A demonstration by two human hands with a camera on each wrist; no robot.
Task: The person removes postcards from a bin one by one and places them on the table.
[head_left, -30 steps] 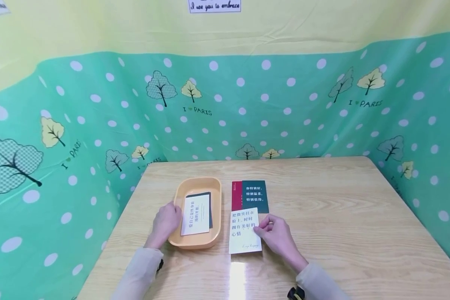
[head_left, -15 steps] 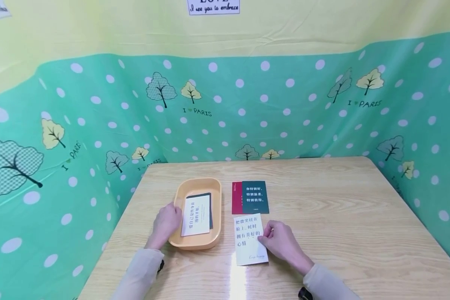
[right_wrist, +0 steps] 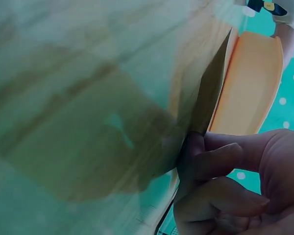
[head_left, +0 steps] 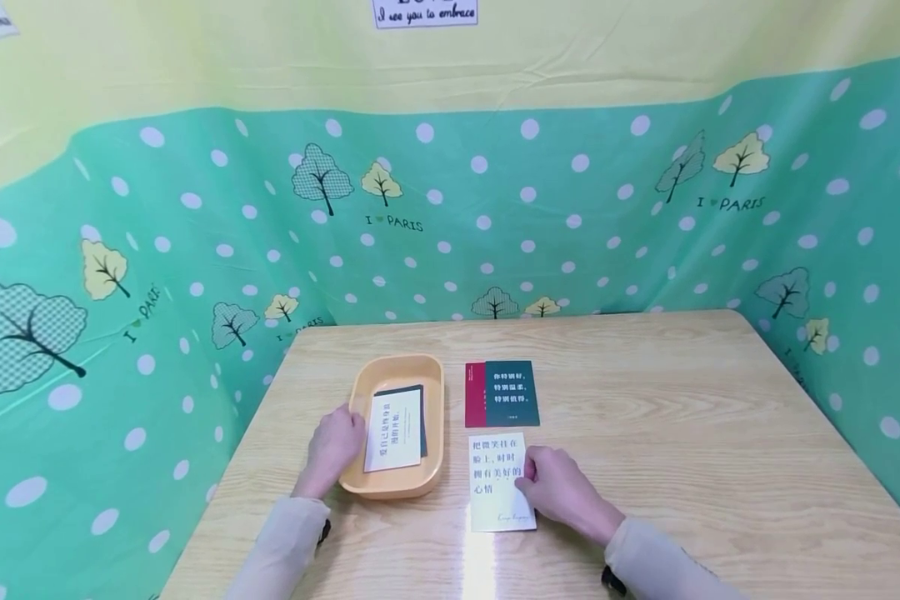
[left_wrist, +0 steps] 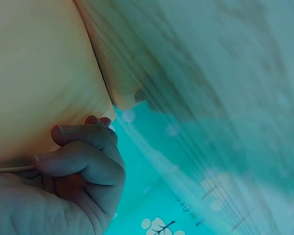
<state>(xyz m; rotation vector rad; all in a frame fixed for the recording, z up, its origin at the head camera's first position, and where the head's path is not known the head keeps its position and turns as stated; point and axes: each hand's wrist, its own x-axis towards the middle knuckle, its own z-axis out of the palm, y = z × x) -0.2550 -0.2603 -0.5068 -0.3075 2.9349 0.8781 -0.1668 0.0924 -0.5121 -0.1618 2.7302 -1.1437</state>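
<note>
Left hand (head_left: 335, 443): fingers curled over the left side of a light-orange tub (head_left: 390, 372), gripping its rim; the left wrist view has the fingertips bent in against the tub's wall. Tub stands upright on the wood-grain tabletop (head_left: 682, 400), left of the loose cards; inside it lies a white card (head_left: 392, 432) with dark print, over a dark card (head_left: 423, 425) of which only the top and right margins show.

Right hand (head_left: 562, 489): narrow pinch, thumb and fingers on the right edge of a printed card (head_left: 498, 483), white with blue-grey characters and a line of script near its lower right corner; the right wrist view has this card nearly edge-on, with the tub beyond it; whether its far edge touches the tabletop, cannot tell. A thin dark strip shows at the card's lower right; shadow or a further layer, cannot tell.

Position of the printed card: right of the tub and apart from it; just on the near side of a teal card (head_left: 513, 393) with white characters, which overlaps the right part of a red card (head_left: 475, 396); both lie flat.

Surroundings: pale sleeves on both arms, a dark band at each wrist; bright glare on the tabletop below the printed card; green-and-yellow cloth (head_left: 450, 217) with dots and trees behind and at both sides.
</note>
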